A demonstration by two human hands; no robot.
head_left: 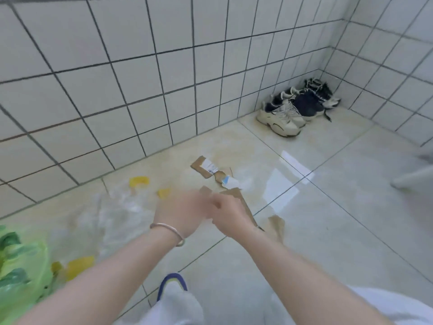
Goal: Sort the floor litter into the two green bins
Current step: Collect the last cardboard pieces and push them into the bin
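A: Left side?
B: Green bin sat at the floor's left edge, yellow scraps near the wall. Left hand was blurred; grip unclear.
A: Right?
B: Right hand was curled on a cardboard strip; labelled cardboard lay beyond, shoes in the corner.

light: bright, even | glare: floor | blur: hands | edges: bowed

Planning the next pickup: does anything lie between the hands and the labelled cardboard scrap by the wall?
Nothing blocks it. The hands already hold a brown cardboard strip; beyond them only bare floor and a small white-blue wrapper beside the labelled cardboard scrap.
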